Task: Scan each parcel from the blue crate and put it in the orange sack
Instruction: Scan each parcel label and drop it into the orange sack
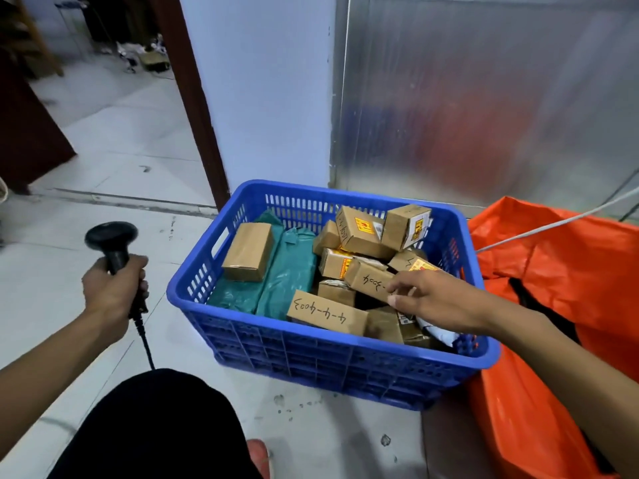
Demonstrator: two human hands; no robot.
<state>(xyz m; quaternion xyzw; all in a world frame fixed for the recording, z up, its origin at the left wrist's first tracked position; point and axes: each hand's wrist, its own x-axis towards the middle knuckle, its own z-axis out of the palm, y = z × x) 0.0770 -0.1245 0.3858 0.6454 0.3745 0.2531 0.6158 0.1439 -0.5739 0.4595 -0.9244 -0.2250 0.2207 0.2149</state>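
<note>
Left hand (pixel 112 288) fist-wrapped round scanner (pixel 114 243), held off crate's left edge.

Crate (pixel 311 344) well stocked; brown box (pixel 370 279) with handwritten numbers lies mid-crate toward right wall.

Right hand (pixel 432 300) pinching box end, thumb under: lift clear, turn label toward scanner.

Sack (pixel 560 271) touches crate's right wall, mouth open.

The blue crate (pixel 311 344) is open from above, but it is crowded by cardboard parcels (pixel 359 233) and green bags (pixel 287 271). Free floor (pixel 103 188) is seen at its left; its right side is blocked by the orange sack (pixel 560 271).
</note>
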